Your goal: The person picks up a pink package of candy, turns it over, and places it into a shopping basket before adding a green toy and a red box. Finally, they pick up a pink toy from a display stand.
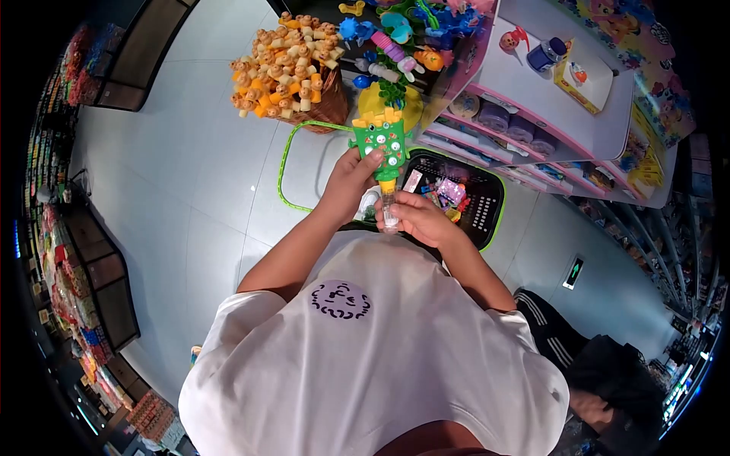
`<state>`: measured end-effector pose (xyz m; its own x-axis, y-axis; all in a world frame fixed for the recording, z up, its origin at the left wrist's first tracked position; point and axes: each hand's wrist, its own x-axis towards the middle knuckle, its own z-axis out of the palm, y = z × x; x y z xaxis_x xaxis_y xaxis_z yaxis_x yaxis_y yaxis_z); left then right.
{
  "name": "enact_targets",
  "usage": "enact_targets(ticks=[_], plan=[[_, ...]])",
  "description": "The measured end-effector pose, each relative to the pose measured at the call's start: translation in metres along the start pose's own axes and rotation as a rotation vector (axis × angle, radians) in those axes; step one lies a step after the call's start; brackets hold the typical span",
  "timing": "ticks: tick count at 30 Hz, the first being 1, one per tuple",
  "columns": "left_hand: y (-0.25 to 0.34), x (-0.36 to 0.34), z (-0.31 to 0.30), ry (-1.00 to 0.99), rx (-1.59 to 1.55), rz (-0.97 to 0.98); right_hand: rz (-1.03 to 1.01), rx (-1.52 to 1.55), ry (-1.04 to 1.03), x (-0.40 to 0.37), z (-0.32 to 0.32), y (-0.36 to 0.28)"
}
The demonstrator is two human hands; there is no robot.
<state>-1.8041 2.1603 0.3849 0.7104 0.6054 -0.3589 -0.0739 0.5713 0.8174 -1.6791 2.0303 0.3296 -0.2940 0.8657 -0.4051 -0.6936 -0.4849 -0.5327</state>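
In front of my chest I hold a green and yellow toy (390, 157) with a fries-like yellow top, white round dots on its face and a clear tube at its lower end. My left hand (354, 176) grips the green body, thumb across its front. Lower down, the fingers of my right hand (414, 216) close round the clear tube. Below the toy, a black shopping basket (484, 215) with a green rim stands on the floor. Inside it lie several small colourful packages (451, 191). Its green handle (283, 156) stretches out to the left.
Ahead stands a wicker basket (332, 102) packed with orange and cream toys (285, 64). Colourful toys (391, 45) hang beside it. A pink-edged white display shelf (525, 99) is at the right. Behind me on the right, another person (608, 380) in dark clothes is partly visible.
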Motion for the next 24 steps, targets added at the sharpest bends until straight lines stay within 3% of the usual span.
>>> enact_targets(ticks=[9, 13, 16, 17, 20, 24], plan=[[-0.002, 0.022, -0.048, 0.016, -0.033, -0.108, -0.02, -0.113, 0.234, 0.027, 0.012, 0.001], [0.011, 0.025, -0.046, -0.103, 0.122, -0.078, -0.315, -0.4, 0.491, 0.026, 0.01, -0.036], [0.014, 0.026, -0.047, -0.27, 0.302, 0.04, -0.437, -0.58, 0.535, 0.021, 0.036, -0.078], [0.015, 0.027, -0.049, -0.279, 0.294, 0.043, -0.437, -0.587, 0.544, 0.019, 0.049, -0.09], [0.011, 0.032, -0.058, -0.45, 0.321, -0.029, -0.277, -1.171, 0.507, 0.02, 0.063, -0.107], [-0.002, 0.037, -0.07, -0.501, 0.341, -0.018, -0.04, -1.339, 0.479, 0.035, 0.059, -0.114]])
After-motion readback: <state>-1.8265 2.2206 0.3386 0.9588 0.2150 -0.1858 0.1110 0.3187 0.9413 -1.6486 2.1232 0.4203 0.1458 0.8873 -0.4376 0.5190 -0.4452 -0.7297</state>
